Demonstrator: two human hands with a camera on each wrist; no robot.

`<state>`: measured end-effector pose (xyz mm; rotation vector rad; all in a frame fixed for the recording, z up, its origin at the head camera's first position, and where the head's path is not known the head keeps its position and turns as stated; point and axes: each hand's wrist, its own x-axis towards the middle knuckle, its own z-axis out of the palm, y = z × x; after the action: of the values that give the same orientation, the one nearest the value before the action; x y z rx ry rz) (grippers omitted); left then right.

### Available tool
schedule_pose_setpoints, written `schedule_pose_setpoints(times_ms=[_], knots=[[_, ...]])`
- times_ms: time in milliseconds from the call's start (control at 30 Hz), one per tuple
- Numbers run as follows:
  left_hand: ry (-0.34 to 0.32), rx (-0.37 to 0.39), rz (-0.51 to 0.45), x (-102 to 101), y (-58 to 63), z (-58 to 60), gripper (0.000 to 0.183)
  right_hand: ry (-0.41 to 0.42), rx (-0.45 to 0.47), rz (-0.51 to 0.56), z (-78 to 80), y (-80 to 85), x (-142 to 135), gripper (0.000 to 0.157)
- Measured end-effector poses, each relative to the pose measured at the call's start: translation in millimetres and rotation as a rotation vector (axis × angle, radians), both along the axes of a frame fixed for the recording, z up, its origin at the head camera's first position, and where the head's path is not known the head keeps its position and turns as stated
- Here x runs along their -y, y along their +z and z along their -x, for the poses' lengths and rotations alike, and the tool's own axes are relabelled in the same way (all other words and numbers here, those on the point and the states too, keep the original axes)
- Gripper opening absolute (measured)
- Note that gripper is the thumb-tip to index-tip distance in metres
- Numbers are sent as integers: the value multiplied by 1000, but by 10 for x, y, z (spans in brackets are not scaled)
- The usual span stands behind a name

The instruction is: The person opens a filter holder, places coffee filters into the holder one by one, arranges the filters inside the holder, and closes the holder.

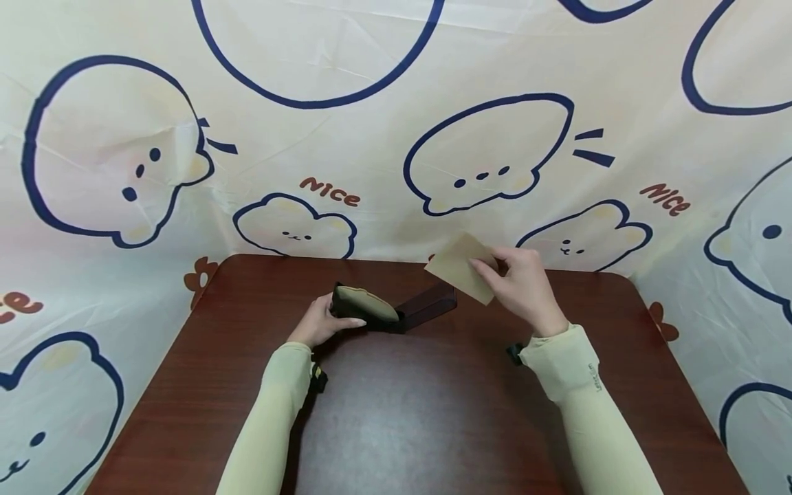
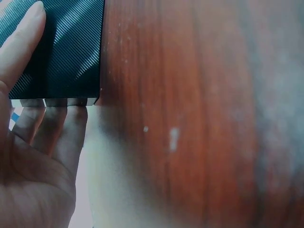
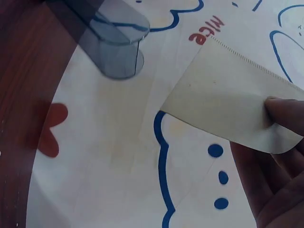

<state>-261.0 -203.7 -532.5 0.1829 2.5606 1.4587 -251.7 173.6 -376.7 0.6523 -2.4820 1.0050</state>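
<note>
My left hand [image 1: 317, 323] grips a small black case [image 1: 374, 322] above the table, its thumb on the ribbed face [image 2: 71, 52] and its other fingers behind. Beige paper [image 1: 365, 304] shows inside the case. A smoky see-through lid [image 1: 430, 304] sticks out to the right, swung away from the case; its rounded end [image 3: 118, 59] is in the right wrist view. Up and to the right of the lid, my right hand [image 1: 524, 283] pinches a thin beige paper sheet [image 1: 456, 267] between thumb and fingers. One edge of this sheet [image 3: 223, 90] is finely toothed.
A dark reddish-brown wooden table [image 1: 396, 426] with rounded far corners lies under both hands. Behind it and at its sides hangs a pale cloth [image 1: 371, 151] with blue cartoon outlines. Small black devices [image 1: 318, 378] are strapped at both wrists.
</note>
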Motion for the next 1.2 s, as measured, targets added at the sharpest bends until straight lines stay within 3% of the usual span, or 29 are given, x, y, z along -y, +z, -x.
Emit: schedule_pose_setpoints(times_ms=[567, 633, 800, 1000, 1200], knots=[[-5, -11, -11, -15, -2, -6, 48, 93, 8, 49, 109, -56, 353, 7], [-1, -7, -3, -9, 0, -10, 47, 113, -1, 42, 132, -68, 419, 3], [1, -8, 5, -1, -4, -22, 46, 152, -13, 19, 176, -110, 594, 21], [3, -16, 5, -1, -9, -23, 45, 202, -34, -20, 220, -175, 809, 12], [3, -31, 4, -14, -8, -15, 46, 198, -28, -83, 232, -242, 984, 15]])
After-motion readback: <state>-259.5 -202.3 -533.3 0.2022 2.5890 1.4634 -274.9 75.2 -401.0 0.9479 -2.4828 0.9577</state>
